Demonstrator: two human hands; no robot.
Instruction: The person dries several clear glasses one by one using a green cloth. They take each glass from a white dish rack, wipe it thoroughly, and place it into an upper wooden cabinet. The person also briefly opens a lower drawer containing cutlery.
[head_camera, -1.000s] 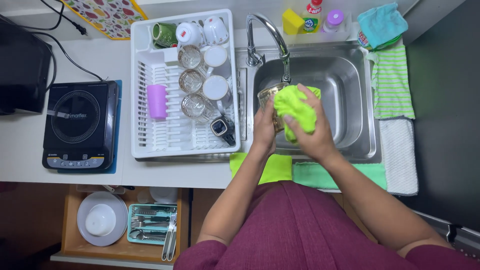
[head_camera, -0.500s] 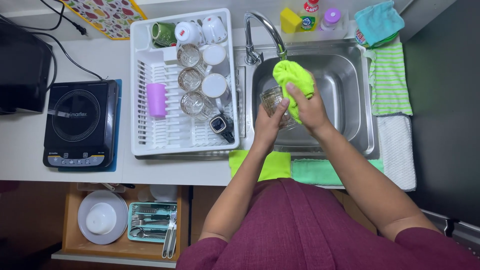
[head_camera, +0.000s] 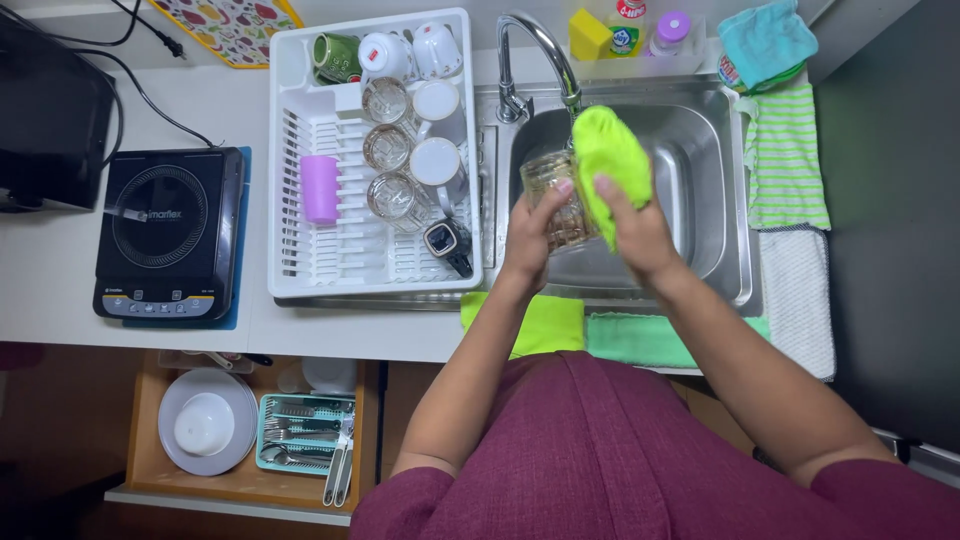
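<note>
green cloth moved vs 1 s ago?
Yes. The lime-green cloth in the right hand has shifted away from the person, toward the faucet at the back of the sink.

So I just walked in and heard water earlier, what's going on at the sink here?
A person stands at the sink, holding a clear glass in the left hand and pressing a bright green cloth against it with the right hand, under the tap. Beside it, a white dish rack holds glasses and cups.
</note>
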